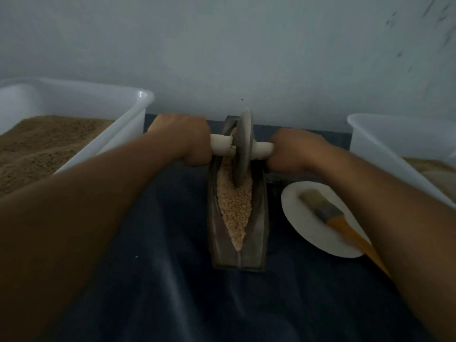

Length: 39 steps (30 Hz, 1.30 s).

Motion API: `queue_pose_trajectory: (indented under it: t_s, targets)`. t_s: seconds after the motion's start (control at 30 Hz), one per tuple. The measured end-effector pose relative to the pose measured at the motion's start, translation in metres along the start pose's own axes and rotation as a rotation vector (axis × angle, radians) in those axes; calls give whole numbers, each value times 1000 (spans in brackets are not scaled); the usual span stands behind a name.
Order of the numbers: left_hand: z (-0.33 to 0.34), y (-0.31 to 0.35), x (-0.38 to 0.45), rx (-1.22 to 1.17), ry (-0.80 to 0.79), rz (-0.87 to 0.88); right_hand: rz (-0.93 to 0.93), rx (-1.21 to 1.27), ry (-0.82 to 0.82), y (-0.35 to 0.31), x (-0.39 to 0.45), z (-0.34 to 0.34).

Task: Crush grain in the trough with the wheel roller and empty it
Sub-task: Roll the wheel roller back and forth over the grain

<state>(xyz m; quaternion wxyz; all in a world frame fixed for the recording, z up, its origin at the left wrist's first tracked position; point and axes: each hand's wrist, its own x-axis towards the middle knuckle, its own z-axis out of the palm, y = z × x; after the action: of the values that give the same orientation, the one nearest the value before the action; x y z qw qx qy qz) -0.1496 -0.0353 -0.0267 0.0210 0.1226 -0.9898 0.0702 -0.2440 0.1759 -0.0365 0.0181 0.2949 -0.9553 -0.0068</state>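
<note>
Both fists are wrapped tight round the pale, smooth axle [222, 143]: the left hand [183, 140] on its nine o'clock end, the right hand [294, 150] on its three o'clock end. Between them stands the wheel roller [243, 146], a thin grey disc, dull and stony-looking, upright with its lower edge sunk in the grain [234, 206]. The grain is coarse, tan and pebbly, heaped in a long pointed bed that narrows towards six o'clock. It fills the trough [259, 230], a dark boat-shaped channel with sloping, worn walls, lying at the middle of a dark blue cloth [160, 267] with soft folds. At four o'clock from the trough a round white plate [296, 218] carries a flat brush [330, 214], yellow handle, grey ferrule, pale bristles. At nine o'clock a white plastic tub [118, 134] holds fine brown meal [37, 144]; at three o'clock another white tub [385, 141] holds paler powder. Behind is a plain greyish wall [222, 58], scuffed at one o'clock.
</note>
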Motion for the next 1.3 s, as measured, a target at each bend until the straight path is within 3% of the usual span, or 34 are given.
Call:
queue_pose_trajectory:
  t_s: [0.17, 0.3, 0.5, 0.73, 1.0, 1.3]
  targets:
    - [-10, 3, 16, 1, -153, 17, -49, 14, -209, -1, 25, -9]
    - [-20, 14, 22, 145, -235, 36, -50, 122, -334, 5, 28, -13]
    - [-23, 15, 24, 133, -255, 24, -56, 198, -377, 6, 26, -15]
    - [-13, 6, 9, 48, -70, -3, -82, 125, -186, 3, 11, -5]
    - [7, 19, -42, 93, 255, -103, -157, 21, 198, 9, -17, 16]
    - [21, 17, -77, 61, 516, -9, -140, 61, 456, -3, -64, 30]
